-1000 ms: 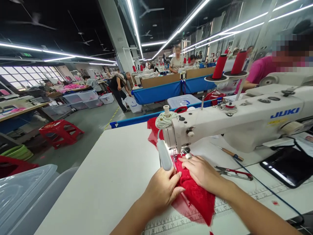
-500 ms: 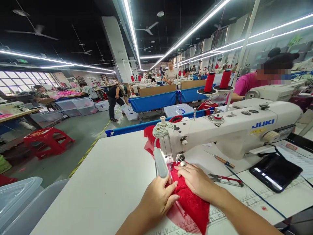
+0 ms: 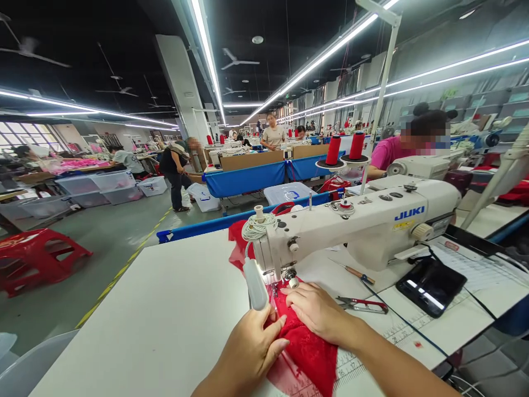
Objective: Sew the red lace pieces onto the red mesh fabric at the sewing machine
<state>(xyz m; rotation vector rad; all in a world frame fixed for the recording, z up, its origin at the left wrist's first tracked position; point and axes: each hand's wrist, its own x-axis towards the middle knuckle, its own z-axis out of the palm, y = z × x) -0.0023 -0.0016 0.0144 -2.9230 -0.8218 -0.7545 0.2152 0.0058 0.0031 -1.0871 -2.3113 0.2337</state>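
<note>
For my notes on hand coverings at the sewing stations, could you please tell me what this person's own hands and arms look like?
The left hand and right hand are bare, without gloves. The left forearm and right forearm are bare too: no sleeve, watch or bracelet shows. I see no rings on the visible fingers.

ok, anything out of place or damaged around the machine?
Nothing looks damaged or spilled. Only minor oddity: a small red patch on the table, to the right of the snips, apart from the red fabric. Too small to tell if scrap or mark.
</note>
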